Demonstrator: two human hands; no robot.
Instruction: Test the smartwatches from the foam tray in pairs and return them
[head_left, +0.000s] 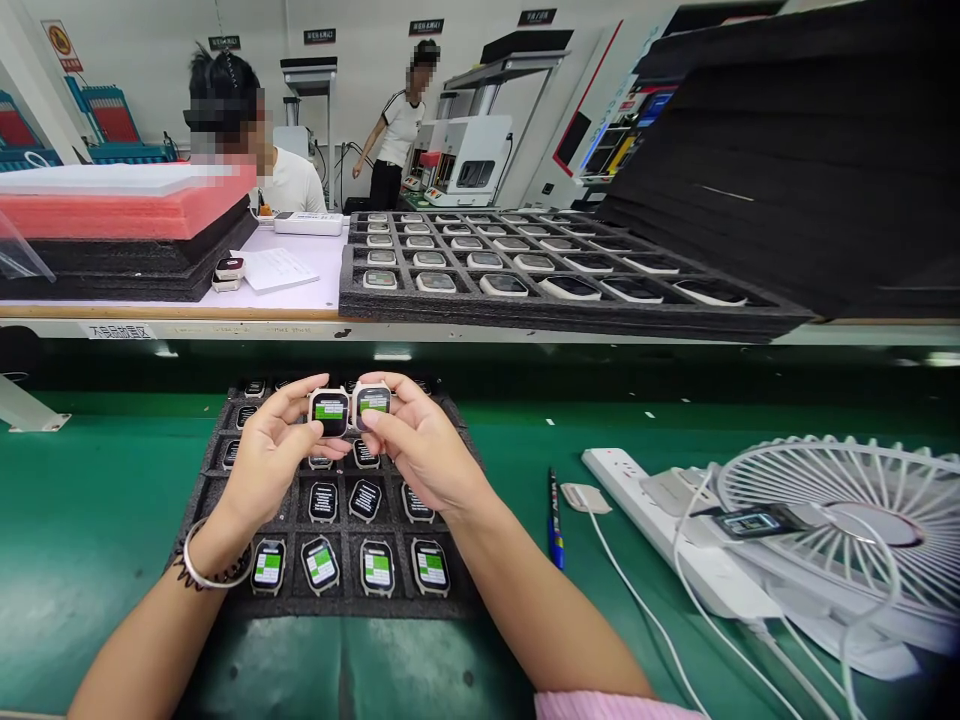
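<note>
My left hand (pixel 279 445) grips a smartwatch (pixel 330 412) without a strap, its lit screen showing green and white blocks. Beside it, my right hand (pixel 420 440) pinches a second smartwatch (pixel 373 400) with a similar green screen, the thumb over its lower part. Both watches are held up side by side, facing me. Beneath my hands lies a black foam tray (pixel 345 603) of watch bodies in separate compartments. Its front row, such as the watch (pixel 376 568), shows green and white screens; watches in the row behind show white text. My hands and forearms hide part of the tray.
On the right are a white fan (pixel 832 520), a power strip (pixel 660 530), cables and a blue marker (pixel 555 520). The raised shelf carries another foam tray of watches (pixel 510 310), stacked foam (pixel 112 265) and papers (pixel 277 270). Two people are beyond it.
</note>
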